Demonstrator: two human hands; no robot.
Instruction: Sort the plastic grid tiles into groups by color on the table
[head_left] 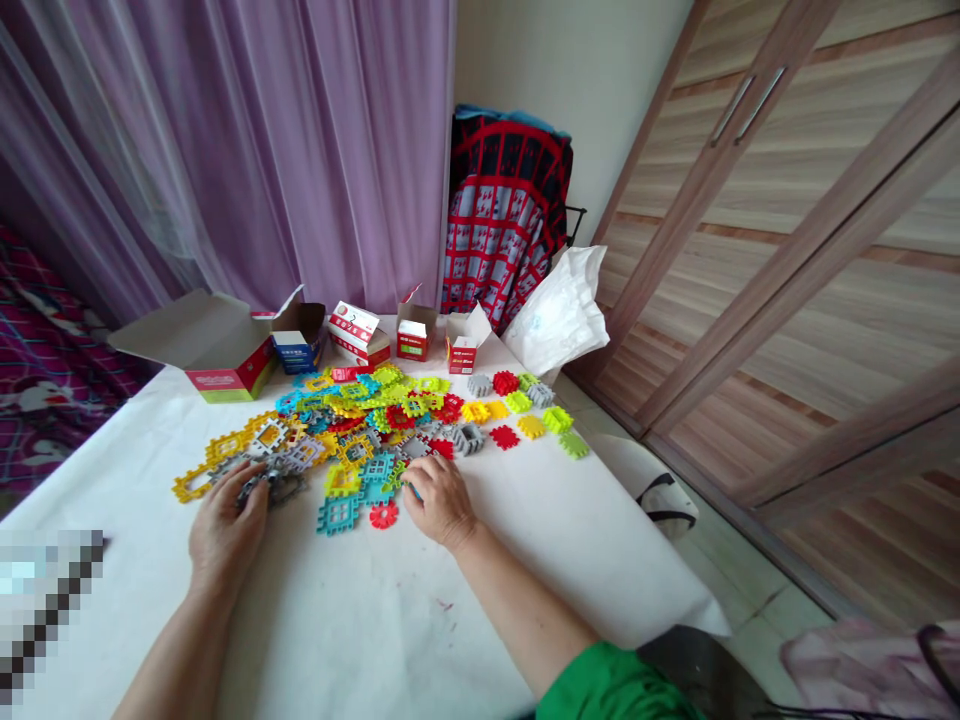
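Observation:
A pile of plastic interlocking building pieces in yellow, blue, green, red and grey spreads over the table. At its near left edge, my left hand rests against grey pieces, thumb and fingers apart. My right hand lies at the near right edge with its fingers curled in; whatever is under the fingertips is mostly hidden. Just left of it are blue window-shaped pieces and a red round piece.
Small stacks of pieces, such as a yellow one, sit to the right. Behind the pile stand a large open box, a blue box and several red-and-white boxes. A white bag is at the far right corner of the white-covered table.

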